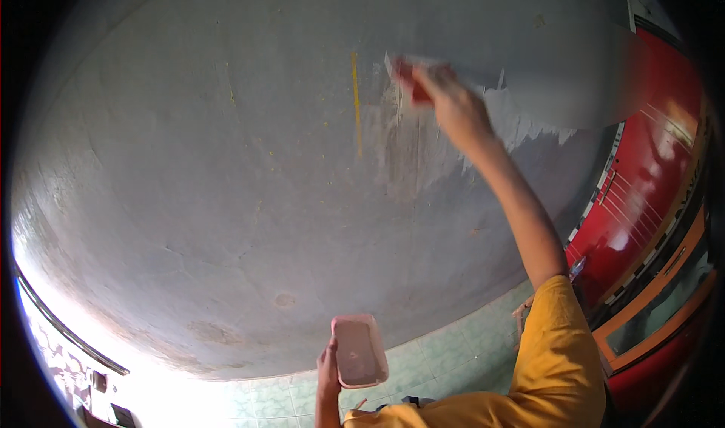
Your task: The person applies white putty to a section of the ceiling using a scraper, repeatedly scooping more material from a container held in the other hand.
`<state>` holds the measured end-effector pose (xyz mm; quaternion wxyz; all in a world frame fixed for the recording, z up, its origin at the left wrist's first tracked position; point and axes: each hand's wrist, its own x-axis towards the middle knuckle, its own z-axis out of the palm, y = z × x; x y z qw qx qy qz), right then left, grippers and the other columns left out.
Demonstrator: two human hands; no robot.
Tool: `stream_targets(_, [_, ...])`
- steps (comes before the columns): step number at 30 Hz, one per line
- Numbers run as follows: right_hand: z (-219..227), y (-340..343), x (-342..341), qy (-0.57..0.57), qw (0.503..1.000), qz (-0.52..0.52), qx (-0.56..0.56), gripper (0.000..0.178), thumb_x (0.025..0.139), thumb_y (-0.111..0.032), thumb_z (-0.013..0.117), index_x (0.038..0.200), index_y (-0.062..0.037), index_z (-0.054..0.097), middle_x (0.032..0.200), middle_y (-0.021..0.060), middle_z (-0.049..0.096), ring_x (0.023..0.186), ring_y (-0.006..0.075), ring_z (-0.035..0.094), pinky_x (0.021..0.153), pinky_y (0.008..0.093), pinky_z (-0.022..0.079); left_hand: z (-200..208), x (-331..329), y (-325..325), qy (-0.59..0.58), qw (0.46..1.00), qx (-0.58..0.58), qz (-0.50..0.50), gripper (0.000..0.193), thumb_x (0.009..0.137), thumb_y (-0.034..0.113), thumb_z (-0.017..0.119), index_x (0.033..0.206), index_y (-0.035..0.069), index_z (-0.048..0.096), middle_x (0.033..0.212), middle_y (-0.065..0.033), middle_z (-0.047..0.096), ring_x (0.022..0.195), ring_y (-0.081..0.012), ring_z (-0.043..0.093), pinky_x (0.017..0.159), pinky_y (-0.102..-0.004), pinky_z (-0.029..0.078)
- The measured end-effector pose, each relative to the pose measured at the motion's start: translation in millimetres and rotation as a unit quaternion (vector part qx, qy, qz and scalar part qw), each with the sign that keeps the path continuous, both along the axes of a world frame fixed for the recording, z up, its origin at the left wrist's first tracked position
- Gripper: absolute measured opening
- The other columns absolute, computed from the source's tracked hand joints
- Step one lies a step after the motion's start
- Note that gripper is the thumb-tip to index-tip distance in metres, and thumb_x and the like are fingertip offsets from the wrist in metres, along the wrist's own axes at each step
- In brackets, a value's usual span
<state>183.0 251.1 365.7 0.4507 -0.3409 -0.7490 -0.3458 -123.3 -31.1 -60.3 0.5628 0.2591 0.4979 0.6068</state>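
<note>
My right hand (457,107) is raised to the grey wall (189,163), fingers closed around the red grip of a trowel (411,80). The trowel's pale blade edge is against the wall, partly hidden by the hand and blurred. Below and to the right of it, the wall carries a ragged light patch (521,122) and a brownish streaked patch (404,152). Low down, my left hand (328,367) grips the left side of a pink-rimmed rectangular plastic tub (385,364). Greyish-brown paste (359,349) lies inside the tub.
A yellow vertical stripe (356,103) marks the wall left of the trowel. To the right stand a glossy red panel (642,179) and an orange-framed glass piece (657,307). Pale green tiles (438,352) run along the wall's foot. Bright light enters at lower left.
</note>
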Motion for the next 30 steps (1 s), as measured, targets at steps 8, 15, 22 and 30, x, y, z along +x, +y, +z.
stream_targets(8, [-200,-42,12,-0.028,0.986,0.095,-0.136,0.042,0.094,0.003,0.059,0.135,-0.0017,0.066,0.127,0.0200,0.072,0.117,0.0371,0.071,0.096,0.0460,0.060,-1,22,-14,-0.015,1.000,-0.013,0.021,0.066,0.107,0.051,0.060,0.138,-0.007,0.062,0.119,-0.0109,0.070,0.103,-0.0168,0.066,0.087,-0.0316,0.055])
stream_targets(15, [6,7,57,0.056,0.993,0.073,0.076,0.054,0.094,0.005,0.059,0.145,-0.0114,0.062,0.134,0.0147,0.071,0.121,0.0343,0.070,0.100,0.0445,0.059,22,49,-10,0.012,0.999,0.023,0.020,0.065,0.108,0.050,0.059,0.138,-0.008,0.061,0.120,-0.0112,0.070,0.104,-0.0175,0.065,0.088,-0.0325,0.055])
stream_targets(22, [-231,-10,44,-0.030,0.989,0.077,-0.119,0.044,0.096,0.003,0.058,0.139,-0.0006,0.062,0.131,0.0193,0.072,0.122,0.0345,0.070,0.101,0.0454,0.058,8,62,-10,-0.008,0.999,-0.016,0.034,0.065,0.108,0.051,0.057,0.138,-0.007,0.062,0.118,-0.0110,0.071,0.101,-0.0171,0.066,0.086,-0.0321,0.056])
stream_targets(30, [-5,10,121,0.055,0.993,0.065,0.083,0.046,0.093,0.004,0.060,0.136,-0.0111,0.066,0.120,0.0127,0.075,0.101,0.0358,0.074,0.086,0.0441,0.062,19,85,-11,-0.001,0.999,-0.021,0.026,0.063,0.108,0.051,0.058,0.135,-0.006,0.064,0.112,-0.0082,0.071,0.097,-0.0150,0.065,0.082,-0.0305,0.055])
